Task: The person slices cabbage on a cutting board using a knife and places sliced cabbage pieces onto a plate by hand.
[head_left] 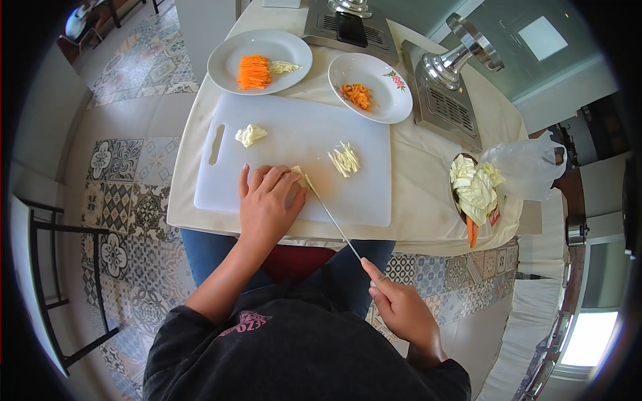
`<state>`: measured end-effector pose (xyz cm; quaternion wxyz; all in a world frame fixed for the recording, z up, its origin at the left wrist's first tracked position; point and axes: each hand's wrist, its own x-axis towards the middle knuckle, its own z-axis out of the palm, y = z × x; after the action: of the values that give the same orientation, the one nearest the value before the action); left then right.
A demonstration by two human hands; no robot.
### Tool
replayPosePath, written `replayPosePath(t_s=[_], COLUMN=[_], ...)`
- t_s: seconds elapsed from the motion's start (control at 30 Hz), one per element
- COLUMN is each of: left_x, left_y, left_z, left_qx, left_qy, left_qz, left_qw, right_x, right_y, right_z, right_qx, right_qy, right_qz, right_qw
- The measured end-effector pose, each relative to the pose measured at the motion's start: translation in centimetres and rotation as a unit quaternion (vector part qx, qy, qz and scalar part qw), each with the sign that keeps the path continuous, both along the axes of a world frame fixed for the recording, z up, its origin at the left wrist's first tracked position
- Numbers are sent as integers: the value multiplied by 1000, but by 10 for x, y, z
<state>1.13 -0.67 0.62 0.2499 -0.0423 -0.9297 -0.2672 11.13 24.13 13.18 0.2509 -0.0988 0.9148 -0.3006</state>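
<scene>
My left hand (271, 198) presses down on a piece of cabbage (299, 175) on the white cutting board (281, 120), its fingers bent over it. My right hand (401, 304) grips the handle of a knife (334, 222). The blade's far end rests at the cabbage beside my left fingertips. To the right of the blade lies a small pile of cabbage strips (344, 160). A loose chunk of cabbage (251, 136) sits further up the board, left of centre.
Behind the board stand a plate (224, 73) with carrot and cabbage strips and a flowered bowl (381, 67) of carrot shreds. Metal stands (455, 110), one bearing a phone (351, 29), are at the back. At right lie cabbage leaves (476, 187), a carrot (472, 232) and a plastic bag (528, 167).
</scene>
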Motion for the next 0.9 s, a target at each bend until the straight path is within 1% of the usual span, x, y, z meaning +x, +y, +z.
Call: replayPosePath(t_s=[0.37,0.47,0.67,0.77,0.9], left_x=[0,0,0,0,0], left_y=[0,0,1,1,0], left_z=[-4,-4,-2,-1,-3], left_qx=[-6,-2,1,6,-1], left_qy=[11,16,25,26,19], left_qz=[3,3,4,0,-1], left_qw=[1000,1000,1000,1000,1000], right_x=[-14,-14,-19,-23,-24], right_y=[-16,-11,-4,-3,-2], right_z=[-30,-35,-31,-27,-32], right_qx=[-36,-51,-48,-16,-61], right_qy=[98,119,119,105,90], right_qz=[-1,-20,-65,-78,-102], right_qw=[995,991,990,991,989])
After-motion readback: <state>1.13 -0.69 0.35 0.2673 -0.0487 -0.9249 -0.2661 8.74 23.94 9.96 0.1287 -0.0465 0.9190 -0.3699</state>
